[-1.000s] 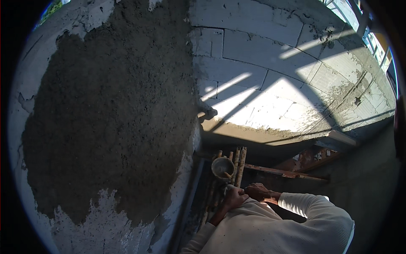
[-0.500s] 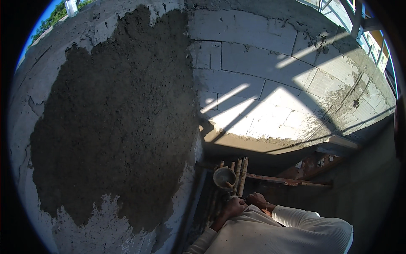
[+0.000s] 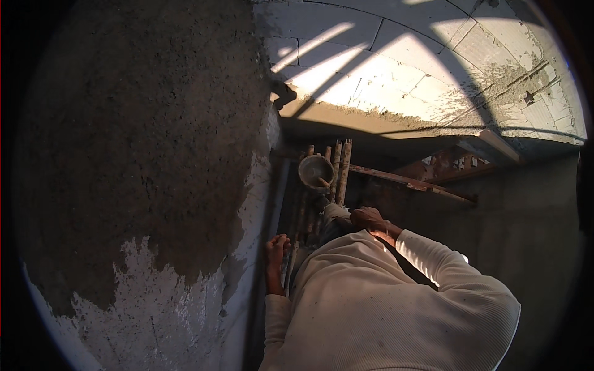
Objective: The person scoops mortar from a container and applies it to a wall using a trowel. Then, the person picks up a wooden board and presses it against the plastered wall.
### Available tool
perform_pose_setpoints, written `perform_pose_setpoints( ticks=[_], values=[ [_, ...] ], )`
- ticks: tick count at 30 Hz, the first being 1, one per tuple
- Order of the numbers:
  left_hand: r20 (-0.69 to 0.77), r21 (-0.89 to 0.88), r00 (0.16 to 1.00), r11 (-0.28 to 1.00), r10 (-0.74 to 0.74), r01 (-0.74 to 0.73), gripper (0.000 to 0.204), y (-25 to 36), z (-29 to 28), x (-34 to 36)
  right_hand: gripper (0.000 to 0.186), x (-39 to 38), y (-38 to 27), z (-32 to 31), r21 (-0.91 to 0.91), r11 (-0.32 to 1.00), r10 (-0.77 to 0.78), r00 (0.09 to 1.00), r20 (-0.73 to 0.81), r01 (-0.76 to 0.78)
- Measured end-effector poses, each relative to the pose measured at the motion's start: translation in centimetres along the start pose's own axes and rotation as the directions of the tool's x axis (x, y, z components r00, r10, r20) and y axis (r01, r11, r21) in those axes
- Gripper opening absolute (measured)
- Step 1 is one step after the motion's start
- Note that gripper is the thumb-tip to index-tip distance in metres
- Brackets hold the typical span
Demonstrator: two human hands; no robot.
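My left hand (image 3: 277, 248) hangs beside my hip, close to the lower edge of the plastered wall, its fingers curled in and nothing showing in them. Bent across my front, my right hand (image 3: 369, 219) is closed by the hem of my light long-sleeved shirt (image 3: 377, 303); what its fingers hold, if anything, is hidden. Beyond both hands a round bucket (image 3: 304, 172) stands on the poles, with a short handle-like piece (image 3: 323, 182) in it. Dark, rough wet mortar (image 3: 142, 130) covers much of the wall on my left, its lower border ragged.
Several round poles (image 3: 343, 173) run beneath and beside the bucket. A rusty bar (image 3: 408, 182) crosses to the right. Ahead stands a pale block wall (image 3: 396, 68) with sunlight and shadow stripes. A dark object (image 3: 283, 94) sticks out at the wall corner. A board (image 3: 498, 143) lies farther right.
My left hand has come away from my right hand at my waist and moved left and down to my side. My right hand stays by the shirt hem. The view has tilted lower.
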State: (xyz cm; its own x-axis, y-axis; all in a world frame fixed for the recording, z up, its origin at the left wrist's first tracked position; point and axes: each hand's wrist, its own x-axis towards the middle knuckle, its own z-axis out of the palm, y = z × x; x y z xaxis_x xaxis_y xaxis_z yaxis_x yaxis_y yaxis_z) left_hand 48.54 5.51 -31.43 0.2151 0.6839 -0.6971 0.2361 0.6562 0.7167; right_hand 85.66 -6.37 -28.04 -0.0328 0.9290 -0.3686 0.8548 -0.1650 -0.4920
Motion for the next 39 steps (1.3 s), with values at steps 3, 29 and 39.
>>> perform_pose_setpoints(
  ticks=[3, 29, 39],
  values=[
    [-0.017, 0.05, 0.99, 0.988, -0.143, 0.144, 0.041, -6.1, -2.4, -3.0, 0.035, -2.6, -2.6, -8.9, 0.253, 0.965, -0.014, 0.947, 0.321, -0.072],
    [-0.23, 0.22, 0.866, 0.843, -0.444, 0.491, 0.037, -1.3, -0.4, 5.9, 0.04, -10.6, 10.5, 13.9, 0.56, 0.237, 0.879, 0.421, 0.225, -0.794],
    [-0.186, 0.544, 0.979, 0.822, -0.079, 0.17, 0.039, 17.4, 9.0, 19.7, 0.026, -2.4, 14.6, 10.0, 0.805, -0.164, 0.847, 0.338, 0.412, -0.57]
  ],
)
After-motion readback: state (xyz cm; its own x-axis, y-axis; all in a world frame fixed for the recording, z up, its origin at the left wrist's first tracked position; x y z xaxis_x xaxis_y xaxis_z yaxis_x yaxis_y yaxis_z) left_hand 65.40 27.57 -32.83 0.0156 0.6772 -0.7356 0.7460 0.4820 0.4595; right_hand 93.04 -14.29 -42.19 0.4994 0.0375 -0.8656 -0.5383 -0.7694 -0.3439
